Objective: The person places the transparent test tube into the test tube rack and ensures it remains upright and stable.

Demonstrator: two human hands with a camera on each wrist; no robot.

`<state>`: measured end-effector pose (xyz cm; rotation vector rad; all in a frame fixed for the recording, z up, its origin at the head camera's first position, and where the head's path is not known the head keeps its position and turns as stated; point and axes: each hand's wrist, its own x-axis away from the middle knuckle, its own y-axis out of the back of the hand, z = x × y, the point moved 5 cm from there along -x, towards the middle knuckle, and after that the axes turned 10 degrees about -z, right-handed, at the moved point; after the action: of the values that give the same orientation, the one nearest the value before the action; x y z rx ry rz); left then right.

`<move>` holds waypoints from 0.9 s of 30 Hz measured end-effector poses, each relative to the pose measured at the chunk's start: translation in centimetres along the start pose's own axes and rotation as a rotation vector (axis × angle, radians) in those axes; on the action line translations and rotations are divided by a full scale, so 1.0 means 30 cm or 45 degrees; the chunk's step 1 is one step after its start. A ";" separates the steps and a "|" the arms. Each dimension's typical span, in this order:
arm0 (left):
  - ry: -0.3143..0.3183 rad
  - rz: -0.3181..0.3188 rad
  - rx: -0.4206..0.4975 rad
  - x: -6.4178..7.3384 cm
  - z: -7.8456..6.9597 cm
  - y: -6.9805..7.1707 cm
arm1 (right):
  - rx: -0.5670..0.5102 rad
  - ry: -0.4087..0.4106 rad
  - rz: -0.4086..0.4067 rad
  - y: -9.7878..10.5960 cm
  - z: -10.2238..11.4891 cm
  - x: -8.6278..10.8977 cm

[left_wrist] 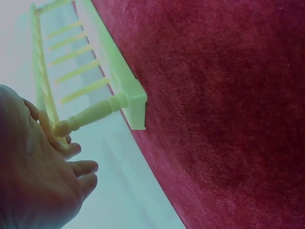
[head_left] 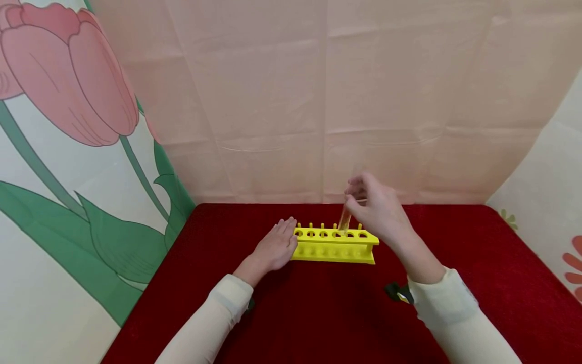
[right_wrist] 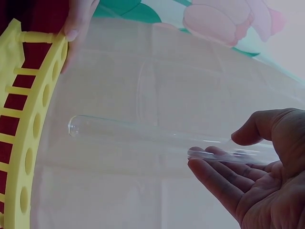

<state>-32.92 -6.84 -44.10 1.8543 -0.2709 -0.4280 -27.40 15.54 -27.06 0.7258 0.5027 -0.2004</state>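
A yellow test tube rack (head_left: 334,252) stands on the red cloth, with a row of round holes in its top and several pegs behind them. My left hand (head_left: 276,245) holds the rack's left end; in the left wrist view the fingers (left_wrist: 85,168) reach past the end of its top plate. My right hand (head_left: 375,202) pinches a clear glass test tube (head_left: 344,220) between thumb and fingers, above the right half of the rack. Tilted slightly, the tube points its rounded end down at the holes. In the right wrist view that end (right_wrist: 76,127) is apart from the rack.
The red cloth (head_left: 318,313) covers the table. A dark object with a yellow part (head_left: 399,293) lies partly behind my right sleeve. A plain pinkish curtain (head_left: 273,101) hangs at the back, and a tulip-printed panel (head_left: 68,76) stands on the left.
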 end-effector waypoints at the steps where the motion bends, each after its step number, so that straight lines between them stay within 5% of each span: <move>1: 0.000 -0.002 0.002 0.000 0.000 0.001 | -0.003 0.002 0.002 -0.004 0.002 -0.002; 27: 0.012 -0.005 0.003 -0.002 0.005 0.006 | -0.075 0.126 0.026 -0.114 0.078 -0.034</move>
<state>-33.02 -7.00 -43.96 1.8589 -0.2621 -0.4218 -28.59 11.44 -27.05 0.6854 0.5933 -0.1306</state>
